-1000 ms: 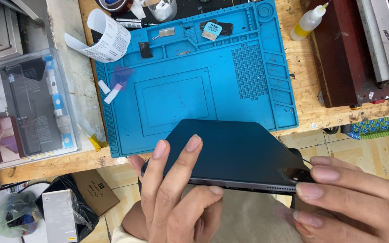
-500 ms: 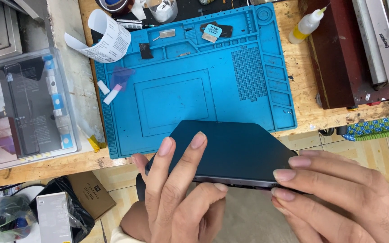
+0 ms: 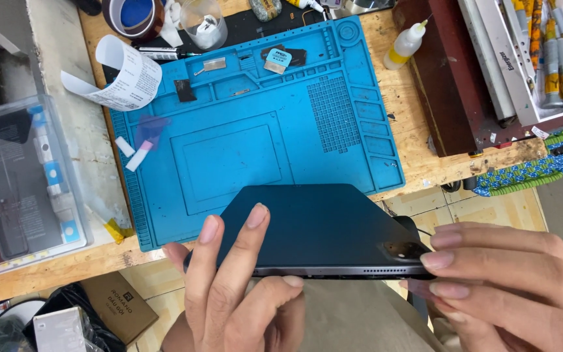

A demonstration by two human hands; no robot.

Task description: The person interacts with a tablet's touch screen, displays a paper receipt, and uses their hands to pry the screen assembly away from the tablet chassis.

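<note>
tablet [image 3: 320,228]: matt dark metal, smooth | mat [image 3: 262,124]: matt blue rubber | bench [image 3: 418,156]: rough wood

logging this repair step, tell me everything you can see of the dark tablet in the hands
The dark tablet is a thin slab with a matte navy back facing up, a camera bump at its near right corner and small slots along its metal near edge. It is held roughly level over the workbench edge and blue mat. The left hand and right hand grip its near edge.

Repair workshop | blue silicone work mat [image 3: 255,130] | tape roll [image 3: 133,16] | glue bottle [image 3: 404,47]
</note>
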